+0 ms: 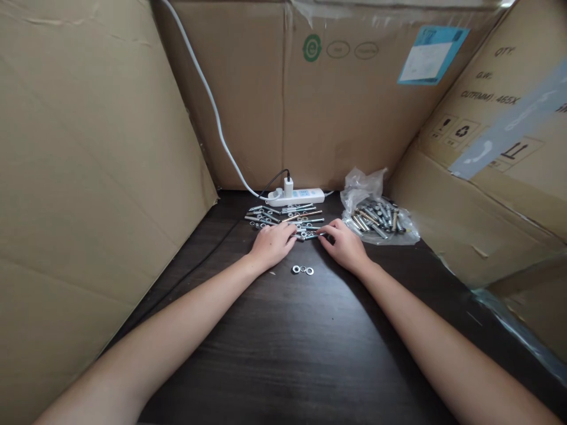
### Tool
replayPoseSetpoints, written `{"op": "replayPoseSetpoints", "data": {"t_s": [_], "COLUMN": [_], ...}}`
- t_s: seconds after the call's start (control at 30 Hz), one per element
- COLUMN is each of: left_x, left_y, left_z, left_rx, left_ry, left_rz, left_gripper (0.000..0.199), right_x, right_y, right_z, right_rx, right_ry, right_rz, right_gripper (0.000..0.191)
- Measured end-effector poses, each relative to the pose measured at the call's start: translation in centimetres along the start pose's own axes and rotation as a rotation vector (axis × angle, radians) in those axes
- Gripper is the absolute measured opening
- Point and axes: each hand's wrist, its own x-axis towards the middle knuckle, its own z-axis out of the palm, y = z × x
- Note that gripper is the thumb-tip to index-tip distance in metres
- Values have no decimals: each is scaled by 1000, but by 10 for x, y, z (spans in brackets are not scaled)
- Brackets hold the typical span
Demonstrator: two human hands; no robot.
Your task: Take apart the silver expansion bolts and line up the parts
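Several metal bolts with nuts and washers lie in rows on the dark table. At the nearest row, my left hand is closed, its fingertips and thumb at the left end of a bolt. The thumb and fingers of my right hand pinch the same bolt's right end. My fingers partly hide this bolt. Closer to me, a nut, a small ring and a flat washer sit side by side, apart from both hands.
An open clear plastic bag with a heap of bolts lies at right. Behind the rows stands a white power strip with a plugged-in charger. A white cable and black cord run left. Cardboard boxes enclose the table.
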Motion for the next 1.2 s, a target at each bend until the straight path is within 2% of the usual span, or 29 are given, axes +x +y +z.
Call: {"op": "replayPoseSetpoints", "data": {"t_s": [0.2,0.3,0.37,0.5,0.57,0.73,1.2], "left_x": [-2,-3,-4,-4,-5,-5,-7], "left_y": [1,1,2,1,0,-1,0], "left_z": [-1,-5,-7,-10,-10,-9,-10], "left_rx": [-61,-133,-177,-237,-253,-273,-327], "left_ry": [14,17,21,30,24,8,29], "left_rz": [11,12,8,-2,-1,24,36], "left_gripper": [21,22,21,19,19,20,23], "right_x": [-2,-5,-9,-15,-16,-16,-17], "right_y": [-3,-11,-22,-53,-66,-77,-80], "right_z": [-4,-12,-19,-31,-35,-37,-37], "right_rx": [36,110,178,261,246,176,-113], "right_ry": [23,16,-66,-372,-423,-431,-440], "right_rz": [0,-46,-108,-231,-220,-158,-295], "right_gripper": [21,20,19,24,26,31,27]}}
